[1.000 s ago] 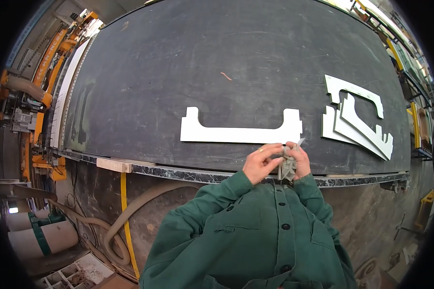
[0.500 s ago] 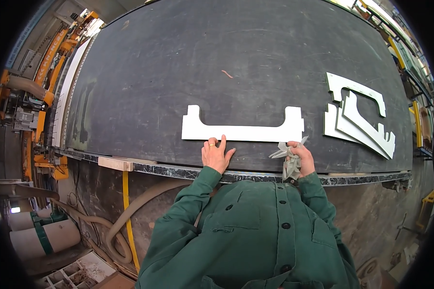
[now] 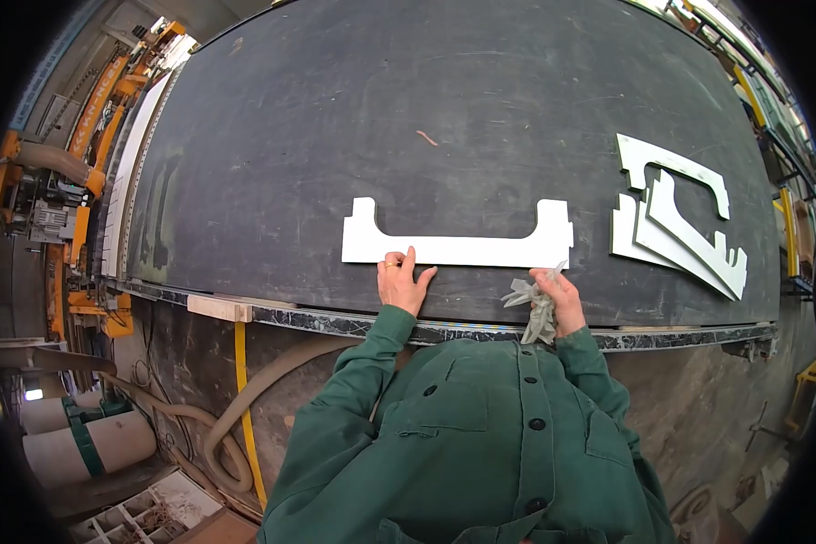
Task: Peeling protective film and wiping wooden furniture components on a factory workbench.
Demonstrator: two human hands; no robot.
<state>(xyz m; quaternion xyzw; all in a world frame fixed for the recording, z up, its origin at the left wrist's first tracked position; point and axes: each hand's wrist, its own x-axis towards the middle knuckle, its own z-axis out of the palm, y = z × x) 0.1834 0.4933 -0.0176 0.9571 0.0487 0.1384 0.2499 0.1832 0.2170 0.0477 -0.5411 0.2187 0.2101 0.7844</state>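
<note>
A flat white U-shaped panel (image 3: 458, 251) lies on the dark table with its two notched arms pointing away from me. My left hand (image 3: 403, 283) rests at its near edge, left of the middle, fingertips on the panel and thumb spread to the right. Nothing is held in that hand. Near the panel's right end, my right hand (image 3: 562, 299) is closed around a crumpled pale grey rag (image 3: 540, 317), whose loose ends stick out between and below the fingers. A corner of the rag is at the panel's near edge; whether it presses there I cannot tell.
Several similar white cut panels (image 3: 694, 245) lie overlapping on the right of the large dark table (image 3: 480, 91). A small reddish strip (image 3: 426, 138) lies beyond the U-shaped panel. Orange machinery (image 3: 86, 118) stands left; a thick hose (image 3: 236, 408) runs below the table edge.
My left hand has shifted slightly left along the panel's near edge. The right hand with the rag has moved a little left. The panel has stayed about where it was.
</note>
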